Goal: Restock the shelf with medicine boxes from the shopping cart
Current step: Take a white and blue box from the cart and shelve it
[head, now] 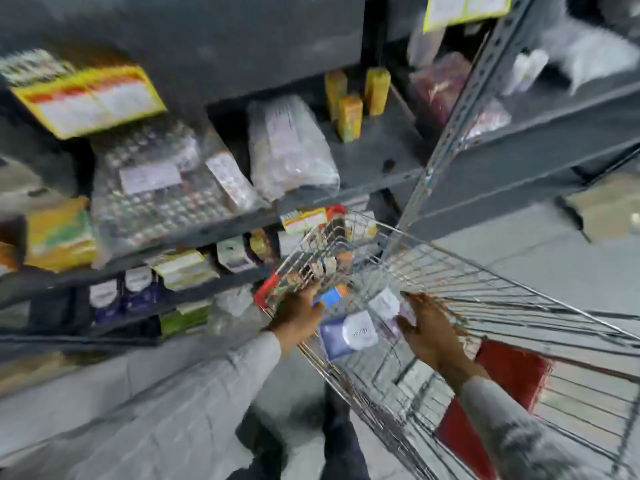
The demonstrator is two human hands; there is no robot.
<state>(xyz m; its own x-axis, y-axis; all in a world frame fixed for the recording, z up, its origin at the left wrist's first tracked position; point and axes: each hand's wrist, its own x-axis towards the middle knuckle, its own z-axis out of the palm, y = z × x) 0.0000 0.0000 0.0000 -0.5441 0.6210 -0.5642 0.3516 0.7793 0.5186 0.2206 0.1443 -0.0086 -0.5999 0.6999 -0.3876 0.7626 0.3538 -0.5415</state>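
Both hands reach into the wire shopping cart that stands just beside the grey metal shelf. The left hand lies at the cart's rim next to a blue and orange box; the picture is blurred, so I cannot tell if it grips anything. The right hand is open with spread fingers, touching a white and purple box, while 1 more purple medicine box lies between the hands.

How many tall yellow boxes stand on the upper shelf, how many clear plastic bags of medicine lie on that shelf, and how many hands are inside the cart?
Tall yellow boxes standing on the upper shelf: 3
Clear plastic bags of medicine on that shelf: 2
Hands inside the shopping cart, the left hand and the right hand: 2
Total: 7
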